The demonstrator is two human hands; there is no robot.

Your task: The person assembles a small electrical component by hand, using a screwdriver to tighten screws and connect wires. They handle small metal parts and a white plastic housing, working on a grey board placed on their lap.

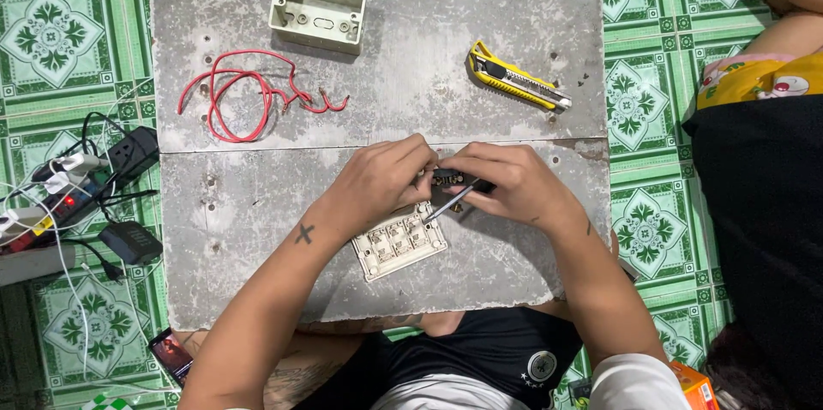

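Switch plate: cream rectangular plastic switch plate [399,243], back up, on the grey worn surface [257,204], below both hands.
Screwdriver: thin metal screwdriver [452,202], tip at the plate.
Left hand [381,179]: fingers curled, pinching the screwdriver's dark handle.
Right hand [510,183]: fingers closed around the same handle.

Both forearms are bare. The left forearm [274,290] bears a small dark cross tattoo near the wrist. The person wears a black shirt [480,350] with a round white emblem and light shorts [634,384].

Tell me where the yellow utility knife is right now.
In the head view, the yellow utility knife lies on the grey board's far right part, beyond the hands, right of the beige wall box.
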